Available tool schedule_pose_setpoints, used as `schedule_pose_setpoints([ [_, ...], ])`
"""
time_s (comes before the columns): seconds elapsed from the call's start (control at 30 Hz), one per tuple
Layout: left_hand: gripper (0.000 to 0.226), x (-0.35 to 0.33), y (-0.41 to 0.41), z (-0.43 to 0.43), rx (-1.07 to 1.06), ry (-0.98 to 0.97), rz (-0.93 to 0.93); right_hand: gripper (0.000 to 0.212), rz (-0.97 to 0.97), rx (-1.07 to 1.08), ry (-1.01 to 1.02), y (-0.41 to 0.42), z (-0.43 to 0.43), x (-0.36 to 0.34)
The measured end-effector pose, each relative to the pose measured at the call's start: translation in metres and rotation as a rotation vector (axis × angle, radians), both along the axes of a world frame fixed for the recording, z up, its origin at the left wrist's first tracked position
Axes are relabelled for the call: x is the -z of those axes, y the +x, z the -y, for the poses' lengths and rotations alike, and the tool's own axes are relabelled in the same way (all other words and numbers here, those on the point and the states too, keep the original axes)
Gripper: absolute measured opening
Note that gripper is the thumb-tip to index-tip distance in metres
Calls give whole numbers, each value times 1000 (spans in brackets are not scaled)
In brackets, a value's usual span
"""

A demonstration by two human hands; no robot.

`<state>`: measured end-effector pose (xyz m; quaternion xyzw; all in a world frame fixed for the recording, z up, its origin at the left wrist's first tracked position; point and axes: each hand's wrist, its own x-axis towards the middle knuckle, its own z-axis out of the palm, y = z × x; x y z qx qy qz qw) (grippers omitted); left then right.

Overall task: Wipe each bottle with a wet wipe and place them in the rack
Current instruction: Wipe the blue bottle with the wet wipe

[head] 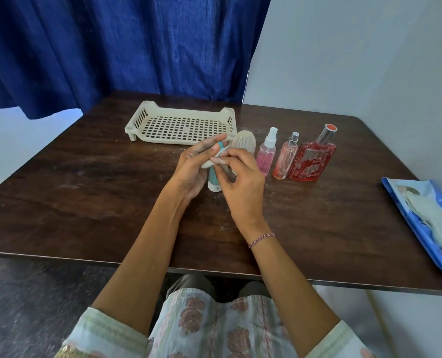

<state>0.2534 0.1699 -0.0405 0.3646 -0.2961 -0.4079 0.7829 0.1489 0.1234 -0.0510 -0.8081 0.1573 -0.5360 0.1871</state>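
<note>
While being cleaned: a small teal bottle [213, 177] is held up off the surface [85, 182] so all its sides can be reached.
Left hand [192, 171]: it is wrapped around the teal bottle to keep it from moving.
Right hand [240, 184]: a wet wipe [214, 160] is pinched in the fingertips and pressed on the bottle's top part.
Rack [181, 124]: it is set at the back of the surface, and nothing is seen in it, so this looks like an early bottle.
Waiting row: a ribbed cream bottle [244, 143], a pink spray bottle [266, 153], a slim pink bottle [286, 157] and a big red bottle [313, 156] are stood just right of the hands.
Wipe pack [421, 223]: it is laid open at the far right, close enough for more wipes to be pulled out.
</note>
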Motion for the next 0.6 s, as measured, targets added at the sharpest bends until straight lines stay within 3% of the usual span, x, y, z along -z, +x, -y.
schedule_pose_setpoints([
  [0.2,24,4,4,0,-10,15,-6,15,-133,16,-20,-4,0,5],
  [0.6,21,7,4,2,-36,0,-15,12,-143,-29,-20,-5,4,5],
])
